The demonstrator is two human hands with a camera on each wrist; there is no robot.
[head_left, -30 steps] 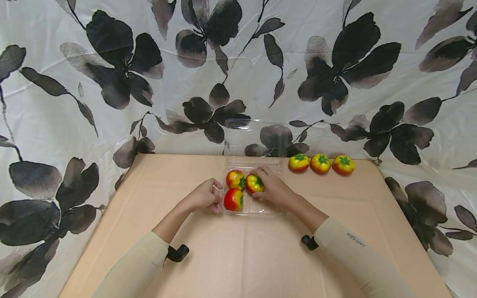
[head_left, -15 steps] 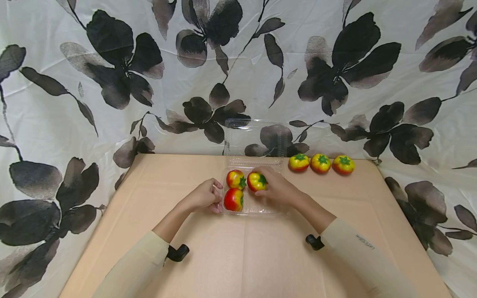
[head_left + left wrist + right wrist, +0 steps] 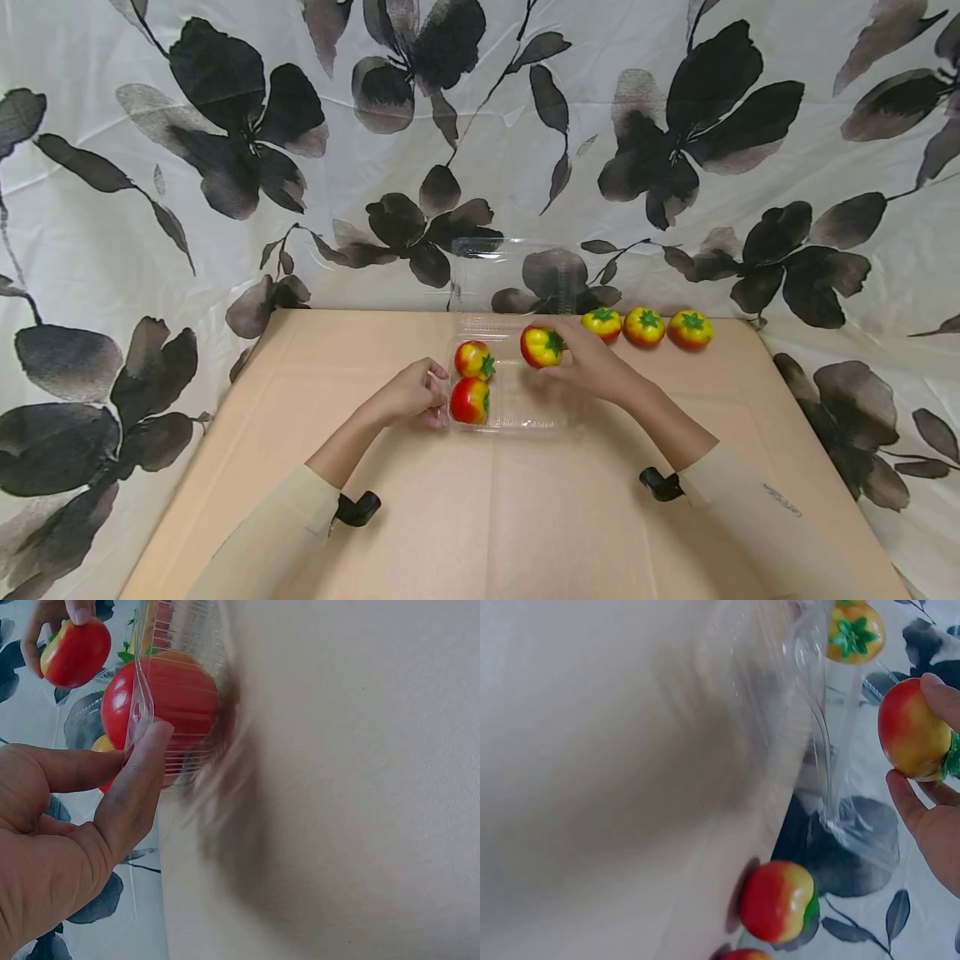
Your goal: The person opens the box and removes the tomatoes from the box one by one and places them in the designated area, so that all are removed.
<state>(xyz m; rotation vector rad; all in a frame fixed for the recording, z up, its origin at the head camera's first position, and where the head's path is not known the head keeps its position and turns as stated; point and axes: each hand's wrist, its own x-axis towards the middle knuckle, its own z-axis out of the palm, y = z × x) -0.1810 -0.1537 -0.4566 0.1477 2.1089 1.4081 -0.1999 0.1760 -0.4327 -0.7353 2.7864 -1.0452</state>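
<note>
A clear plastic clamshell container (image 3: 525,412) lies on the board with its lid (image 3: 480,279) raised at the back. Two red-and-yellow fruits with green leafy tops, tomato- or persimmon-like, sit in its left side: one behind (image 3: 472,360), one in front (image 3: 469,402). My left hand (image 3: 411,393) pinches the container's left rim (image 3: 140,705) between thumb and fingers. With my right hand (image 3: 596,364) I grip another such fruit (image 3: 541,347) by thumb and fingertips. In the right wrist view this held fruit (image 3: 913,729) is off the board, its leafy top toward the palm.
Three more of these fruits stand in a row right of the container along the board's back edge: a near one (image 3: 602,323), a middle one (image 3: 643,327) and an outer one (image 3: 691,330). A floral cloth (image 3: 525,167) hangs behind the tan board (image 3: 420,517).
My right hand has lifted its fruit from beside the two in the container and carried it right and slightly back. My left hand stays at the container's rim.
</note>
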